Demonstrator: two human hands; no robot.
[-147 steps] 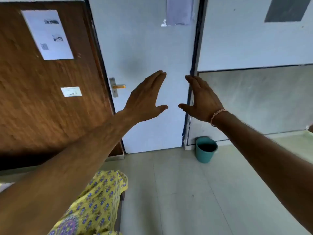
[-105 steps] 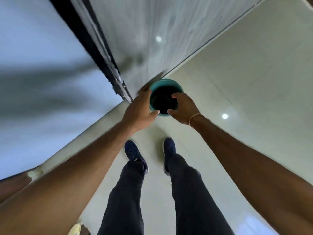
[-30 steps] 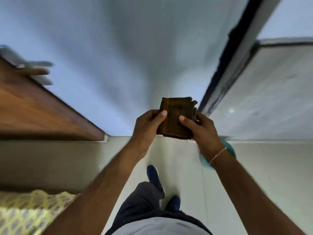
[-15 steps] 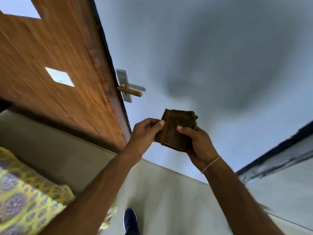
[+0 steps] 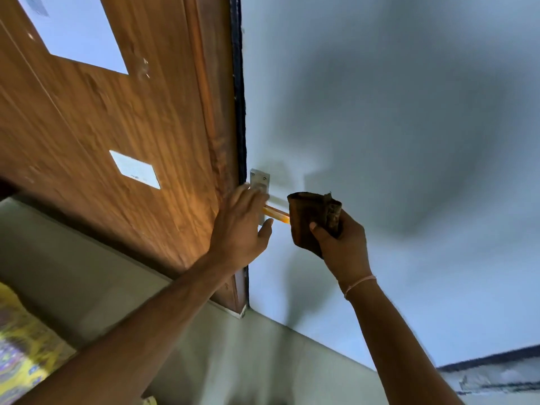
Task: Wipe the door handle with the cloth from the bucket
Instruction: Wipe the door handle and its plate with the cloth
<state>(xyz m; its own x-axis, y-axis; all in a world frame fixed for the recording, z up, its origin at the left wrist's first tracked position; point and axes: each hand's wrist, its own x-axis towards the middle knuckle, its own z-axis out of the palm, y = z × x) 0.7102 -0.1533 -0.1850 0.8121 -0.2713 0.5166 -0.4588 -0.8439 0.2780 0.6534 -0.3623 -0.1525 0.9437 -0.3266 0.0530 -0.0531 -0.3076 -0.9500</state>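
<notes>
The door handle (image 5: pixel 276 213) is an orange-gold lever on a silver plate (image 5: pixel 259 179), fixed to the pale door (image 5: pixel 380 127) close to its left edge. My right hand (image 5: pixel 340 244) grips a folded brown cloth (image 5: pixel 306 217), whose left edge covers the free end of the lever. My left hand (image 5: pixel 241 226) is open with fingers spread, in front of the plate and the lever's base, hiding the plate's lower part. Whether it touches the door I cannot tell. The bucket is out of view.
A wooden panel (image 5: pixel 117 127) with a white sheet (image 5: pixel 76 33) and a small white label (image 5: pixel 135 169) stands left of the door. A black frame strip (image 5: pixel 239 83) separates them. Yellow patterned fabric (image 5: pixel 20 343) lies at the lower left. Grey floor (image 5: pixel 233 361) runs below.
Both hands have risen to the handle. My left hand let go of the cloth and opened by the plate. My right hand carried the cloth to the lever's end.
</notes>
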